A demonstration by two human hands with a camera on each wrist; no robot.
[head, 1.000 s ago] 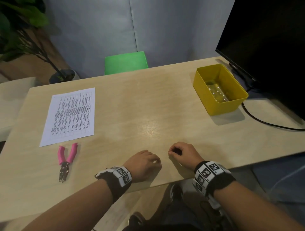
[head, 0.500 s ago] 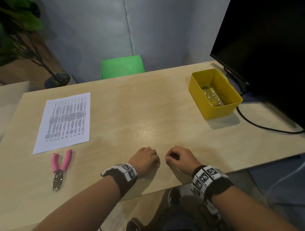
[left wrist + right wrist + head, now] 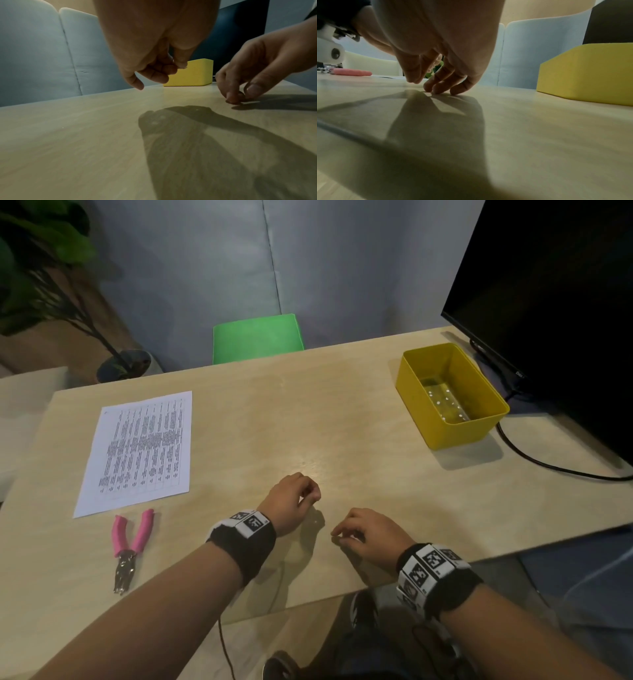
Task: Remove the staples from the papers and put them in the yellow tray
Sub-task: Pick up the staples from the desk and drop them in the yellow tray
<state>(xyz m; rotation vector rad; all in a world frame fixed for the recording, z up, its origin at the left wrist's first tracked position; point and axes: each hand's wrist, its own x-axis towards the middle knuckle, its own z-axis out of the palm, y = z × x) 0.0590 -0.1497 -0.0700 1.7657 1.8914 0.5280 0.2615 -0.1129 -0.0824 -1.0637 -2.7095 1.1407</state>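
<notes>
Head view, my left hand (image 3: 291, 503) loosely curled above wooden desk (image 3: 342, 422), right hand (image 3: 370, 534) fingertips pinched on it, what they pinch I cannot tell, grey partition (image 3: 308, 268) behind.

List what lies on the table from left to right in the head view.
Pliers → paper → left hand → right hand → yellow tray.

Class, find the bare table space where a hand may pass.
Bare: the broad strip between the printed paper and the yellow tray. Crowded: the near-left corner with the pink-handled pliers, and the near edge, where both hands sit.
</notes>
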